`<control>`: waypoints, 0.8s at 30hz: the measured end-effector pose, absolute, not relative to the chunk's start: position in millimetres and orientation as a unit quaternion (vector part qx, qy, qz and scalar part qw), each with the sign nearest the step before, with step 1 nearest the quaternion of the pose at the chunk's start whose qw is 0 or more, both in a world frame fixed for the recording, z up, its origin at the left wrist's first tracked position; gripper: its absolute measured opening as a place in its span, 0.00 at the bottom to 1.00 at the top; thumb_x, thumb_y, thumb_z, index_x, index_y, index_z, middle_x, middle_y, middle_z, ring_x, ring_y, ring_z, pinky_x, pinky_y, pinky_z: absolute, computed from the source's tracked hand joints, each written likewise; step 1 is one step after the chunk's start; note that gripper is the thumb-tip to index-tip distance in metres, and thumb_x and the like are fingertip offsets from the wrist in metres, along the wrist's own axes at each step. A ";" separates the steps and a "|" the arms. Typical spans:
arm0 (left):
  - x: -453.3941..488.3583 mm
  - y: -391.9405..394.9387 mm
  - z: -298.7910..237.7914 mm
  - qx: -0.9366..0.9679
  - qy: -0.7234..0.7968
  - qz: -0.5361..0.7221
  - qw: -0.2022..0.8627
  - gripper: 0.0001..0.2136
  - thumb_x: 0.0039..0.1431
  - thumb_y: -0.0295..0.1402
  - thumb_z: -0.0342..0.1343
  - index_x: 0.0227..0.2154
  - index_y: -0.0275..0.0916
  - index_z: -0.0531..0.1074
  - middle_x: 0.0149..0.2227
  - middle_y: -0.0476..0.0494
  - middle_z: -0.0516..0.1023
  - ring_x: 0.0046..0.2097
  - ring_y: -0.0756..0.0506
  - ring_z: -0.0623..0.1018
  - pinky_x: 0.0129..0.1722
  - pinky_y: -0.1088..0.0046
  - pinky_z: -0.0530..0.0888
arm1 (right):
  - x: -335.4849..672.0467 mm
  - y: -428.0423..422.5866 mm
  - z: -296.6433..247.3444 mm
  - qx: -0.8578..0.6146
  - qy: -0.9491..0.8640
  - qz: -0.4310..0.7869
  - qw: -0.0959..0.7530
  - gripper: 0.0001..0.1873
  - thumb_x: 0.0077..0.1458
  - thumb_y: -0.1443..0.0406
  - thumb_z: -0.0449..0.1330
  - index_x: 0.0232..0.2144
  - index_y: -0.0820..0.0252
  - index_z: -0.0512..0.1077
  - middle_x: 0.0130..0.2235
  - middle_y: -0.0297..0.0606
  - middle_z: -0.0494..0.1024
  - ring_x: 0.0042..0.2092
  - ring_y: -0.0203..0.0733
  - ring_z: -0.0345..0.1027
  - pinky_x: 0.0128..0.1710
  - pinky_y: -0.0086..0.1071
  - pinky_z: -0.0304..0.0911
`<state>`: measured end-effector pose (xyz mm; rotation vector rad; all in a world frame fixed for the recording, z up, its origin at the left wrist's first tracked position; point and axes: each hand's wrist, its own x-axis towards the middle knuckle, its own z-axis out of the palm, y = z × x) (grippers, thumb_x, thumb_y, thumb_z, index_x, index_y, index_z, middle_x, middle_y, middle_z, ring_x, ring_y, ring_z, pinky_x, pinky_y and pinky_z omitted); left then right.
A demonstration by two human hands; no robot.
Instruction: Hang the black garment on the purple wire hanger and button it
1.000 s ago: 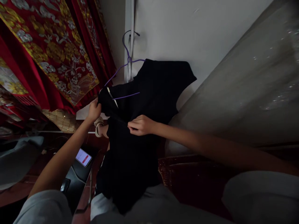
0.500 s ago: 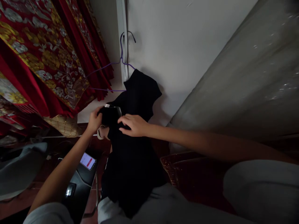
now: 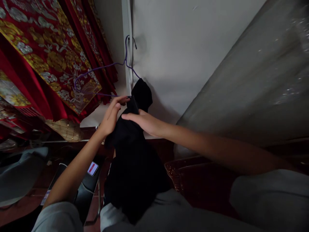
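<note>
A black garment (image 3: 135,167) hangs by its right shoulder from a purple wire hanger (image 3: 126,59) and drapes down over my lap. The hanger's left arm is bare. My right hand (image 3: 149,124) grips the garment near its neck, thumb across the front and fingers hidden behind the cloth. On the other side, my left hand (image 3: 111,117) has its fingers stretched out, tips at the garment's dark upper edge just under the hanger's lower wire. The thumb is apart from the fingers. Dark cloth hides the details of the neckline.
Red embroidered clothes (image 3: 60,54) hang at the left, behind the hanger. A lit phone (image 3: 92,168) lies on a black seat (image 3: 88,182) at lower left. Clear plastic sheeting (image 3: 241,87) covers something at the right. A white wall (image 3: 173,48) stands ahead.
My left hand has moved up and right, its fingers straightening. My right hand has risen slightly. The garment's upper part has bunched narrower, and more of the hanger's left end shows.
</note>
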<state>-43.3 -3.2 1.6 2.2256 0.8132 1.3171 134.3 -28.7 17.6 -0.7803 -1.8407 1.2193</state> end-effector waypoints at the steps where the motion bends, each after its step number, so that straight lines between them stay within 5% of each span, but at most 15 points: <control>1: -40.7 7.7 -5.2 0.813 0.284 0.452 0.233 0.21 0.77 0.41 0.39 0.61 0.41 0.69 0.60 0.36 0.78 0.63 0.39 0.76 0.65 0.55 0.72 | 137.4 -37.4 22.1 -0.301 -0.754 0.457 0.362 0.15 0.69 0.59 0.54 0.45 0.61 0.77 0.40 0.43 0.83 0.42 0.44 0.78 0.42 0.38 0.75; 5: -22.4 38.6 -33.5 0.889 0.210 0.313 0.261 0.14 0.67 0.38 0.54 0.51 0.43 0.77 0.56 0.40 0.81 0.60 0.38 0.78 0.65 0.57 0.71 | 153.2 -62.3 33.8 -0.281 -0.880 0.293 0.248 0.18 0.70 0.58 0.55 0.34 0.60 0.79 0.27 0.39 0.78 0.30 0.41 0.72 0.34 0.36 0.69; 8: -16.9 50.0 -51.4 0.906 0.237 0.215 0.278 0.08 0.56 0.30 0.61 0.39 0.43 0.80 0.45 0.42 0.84 0.49 0.38 0.82 0.55 0.61 0.77 | 170.8 -61.0 39.3 -0.295 -0.923 0.155 0.193 0.15 0.66 0.60 0.60 0.28 0.59 0.77 0.22 0.38 0.73 0.25 0.40 0.68 0.31 0.36 0.63; 13: -51.6 64.5 -68.1 0.869 0.371 0.181 0.272 0.05 0.54 0.29 0.57 0.31 0.40 0.77 0.32 0.44 0.82 0.34 0.42 0.79 0.38 0.68 0.75 | 201.8 -10.4 50.4 -0.387 -0.884 0.024 0.262 0.06 0.59 0.68 0.60 0.35 0.58 0.78 0.29 0.38 0.78 0.29 0.43 0.71 0.33 0.35 0.64; 18: -101.8 60.7 -48.3 0.820 0.446 0.215 0.288 0.18 0.66 0.47 0.51 0.34 0.37 0.75 0.32 0.45 0.79 0.34 0.45 0.75 0.36 0.71 0.71 | 199.2 81.9 30.3 -0.410 -0.768 0.135 0.473 0.14 0.61 0.68 0.53 0.44 0.57 0.78 0.45 0.39 0.83 0.49 0.47 0.76 0.53 0.40 0.68; 24: -146.0 38.3 -25.0 0.821 0.501 0.100 0.255 0.17 0.61 0.48 0.58 0.32 0.37 0.77 0.29 0.47 0.77 0.32 0.46 0.74 0.33 0.73 0.68 | 180.2 142.9 -22.5 -0.526 -0.672 0.252 0.455 0.08 0.61 0.64 0.56 0.34 0.57 0.75 0.38 0.41 0.82 0.44 0.49 0.75 0.48 0.38 0.67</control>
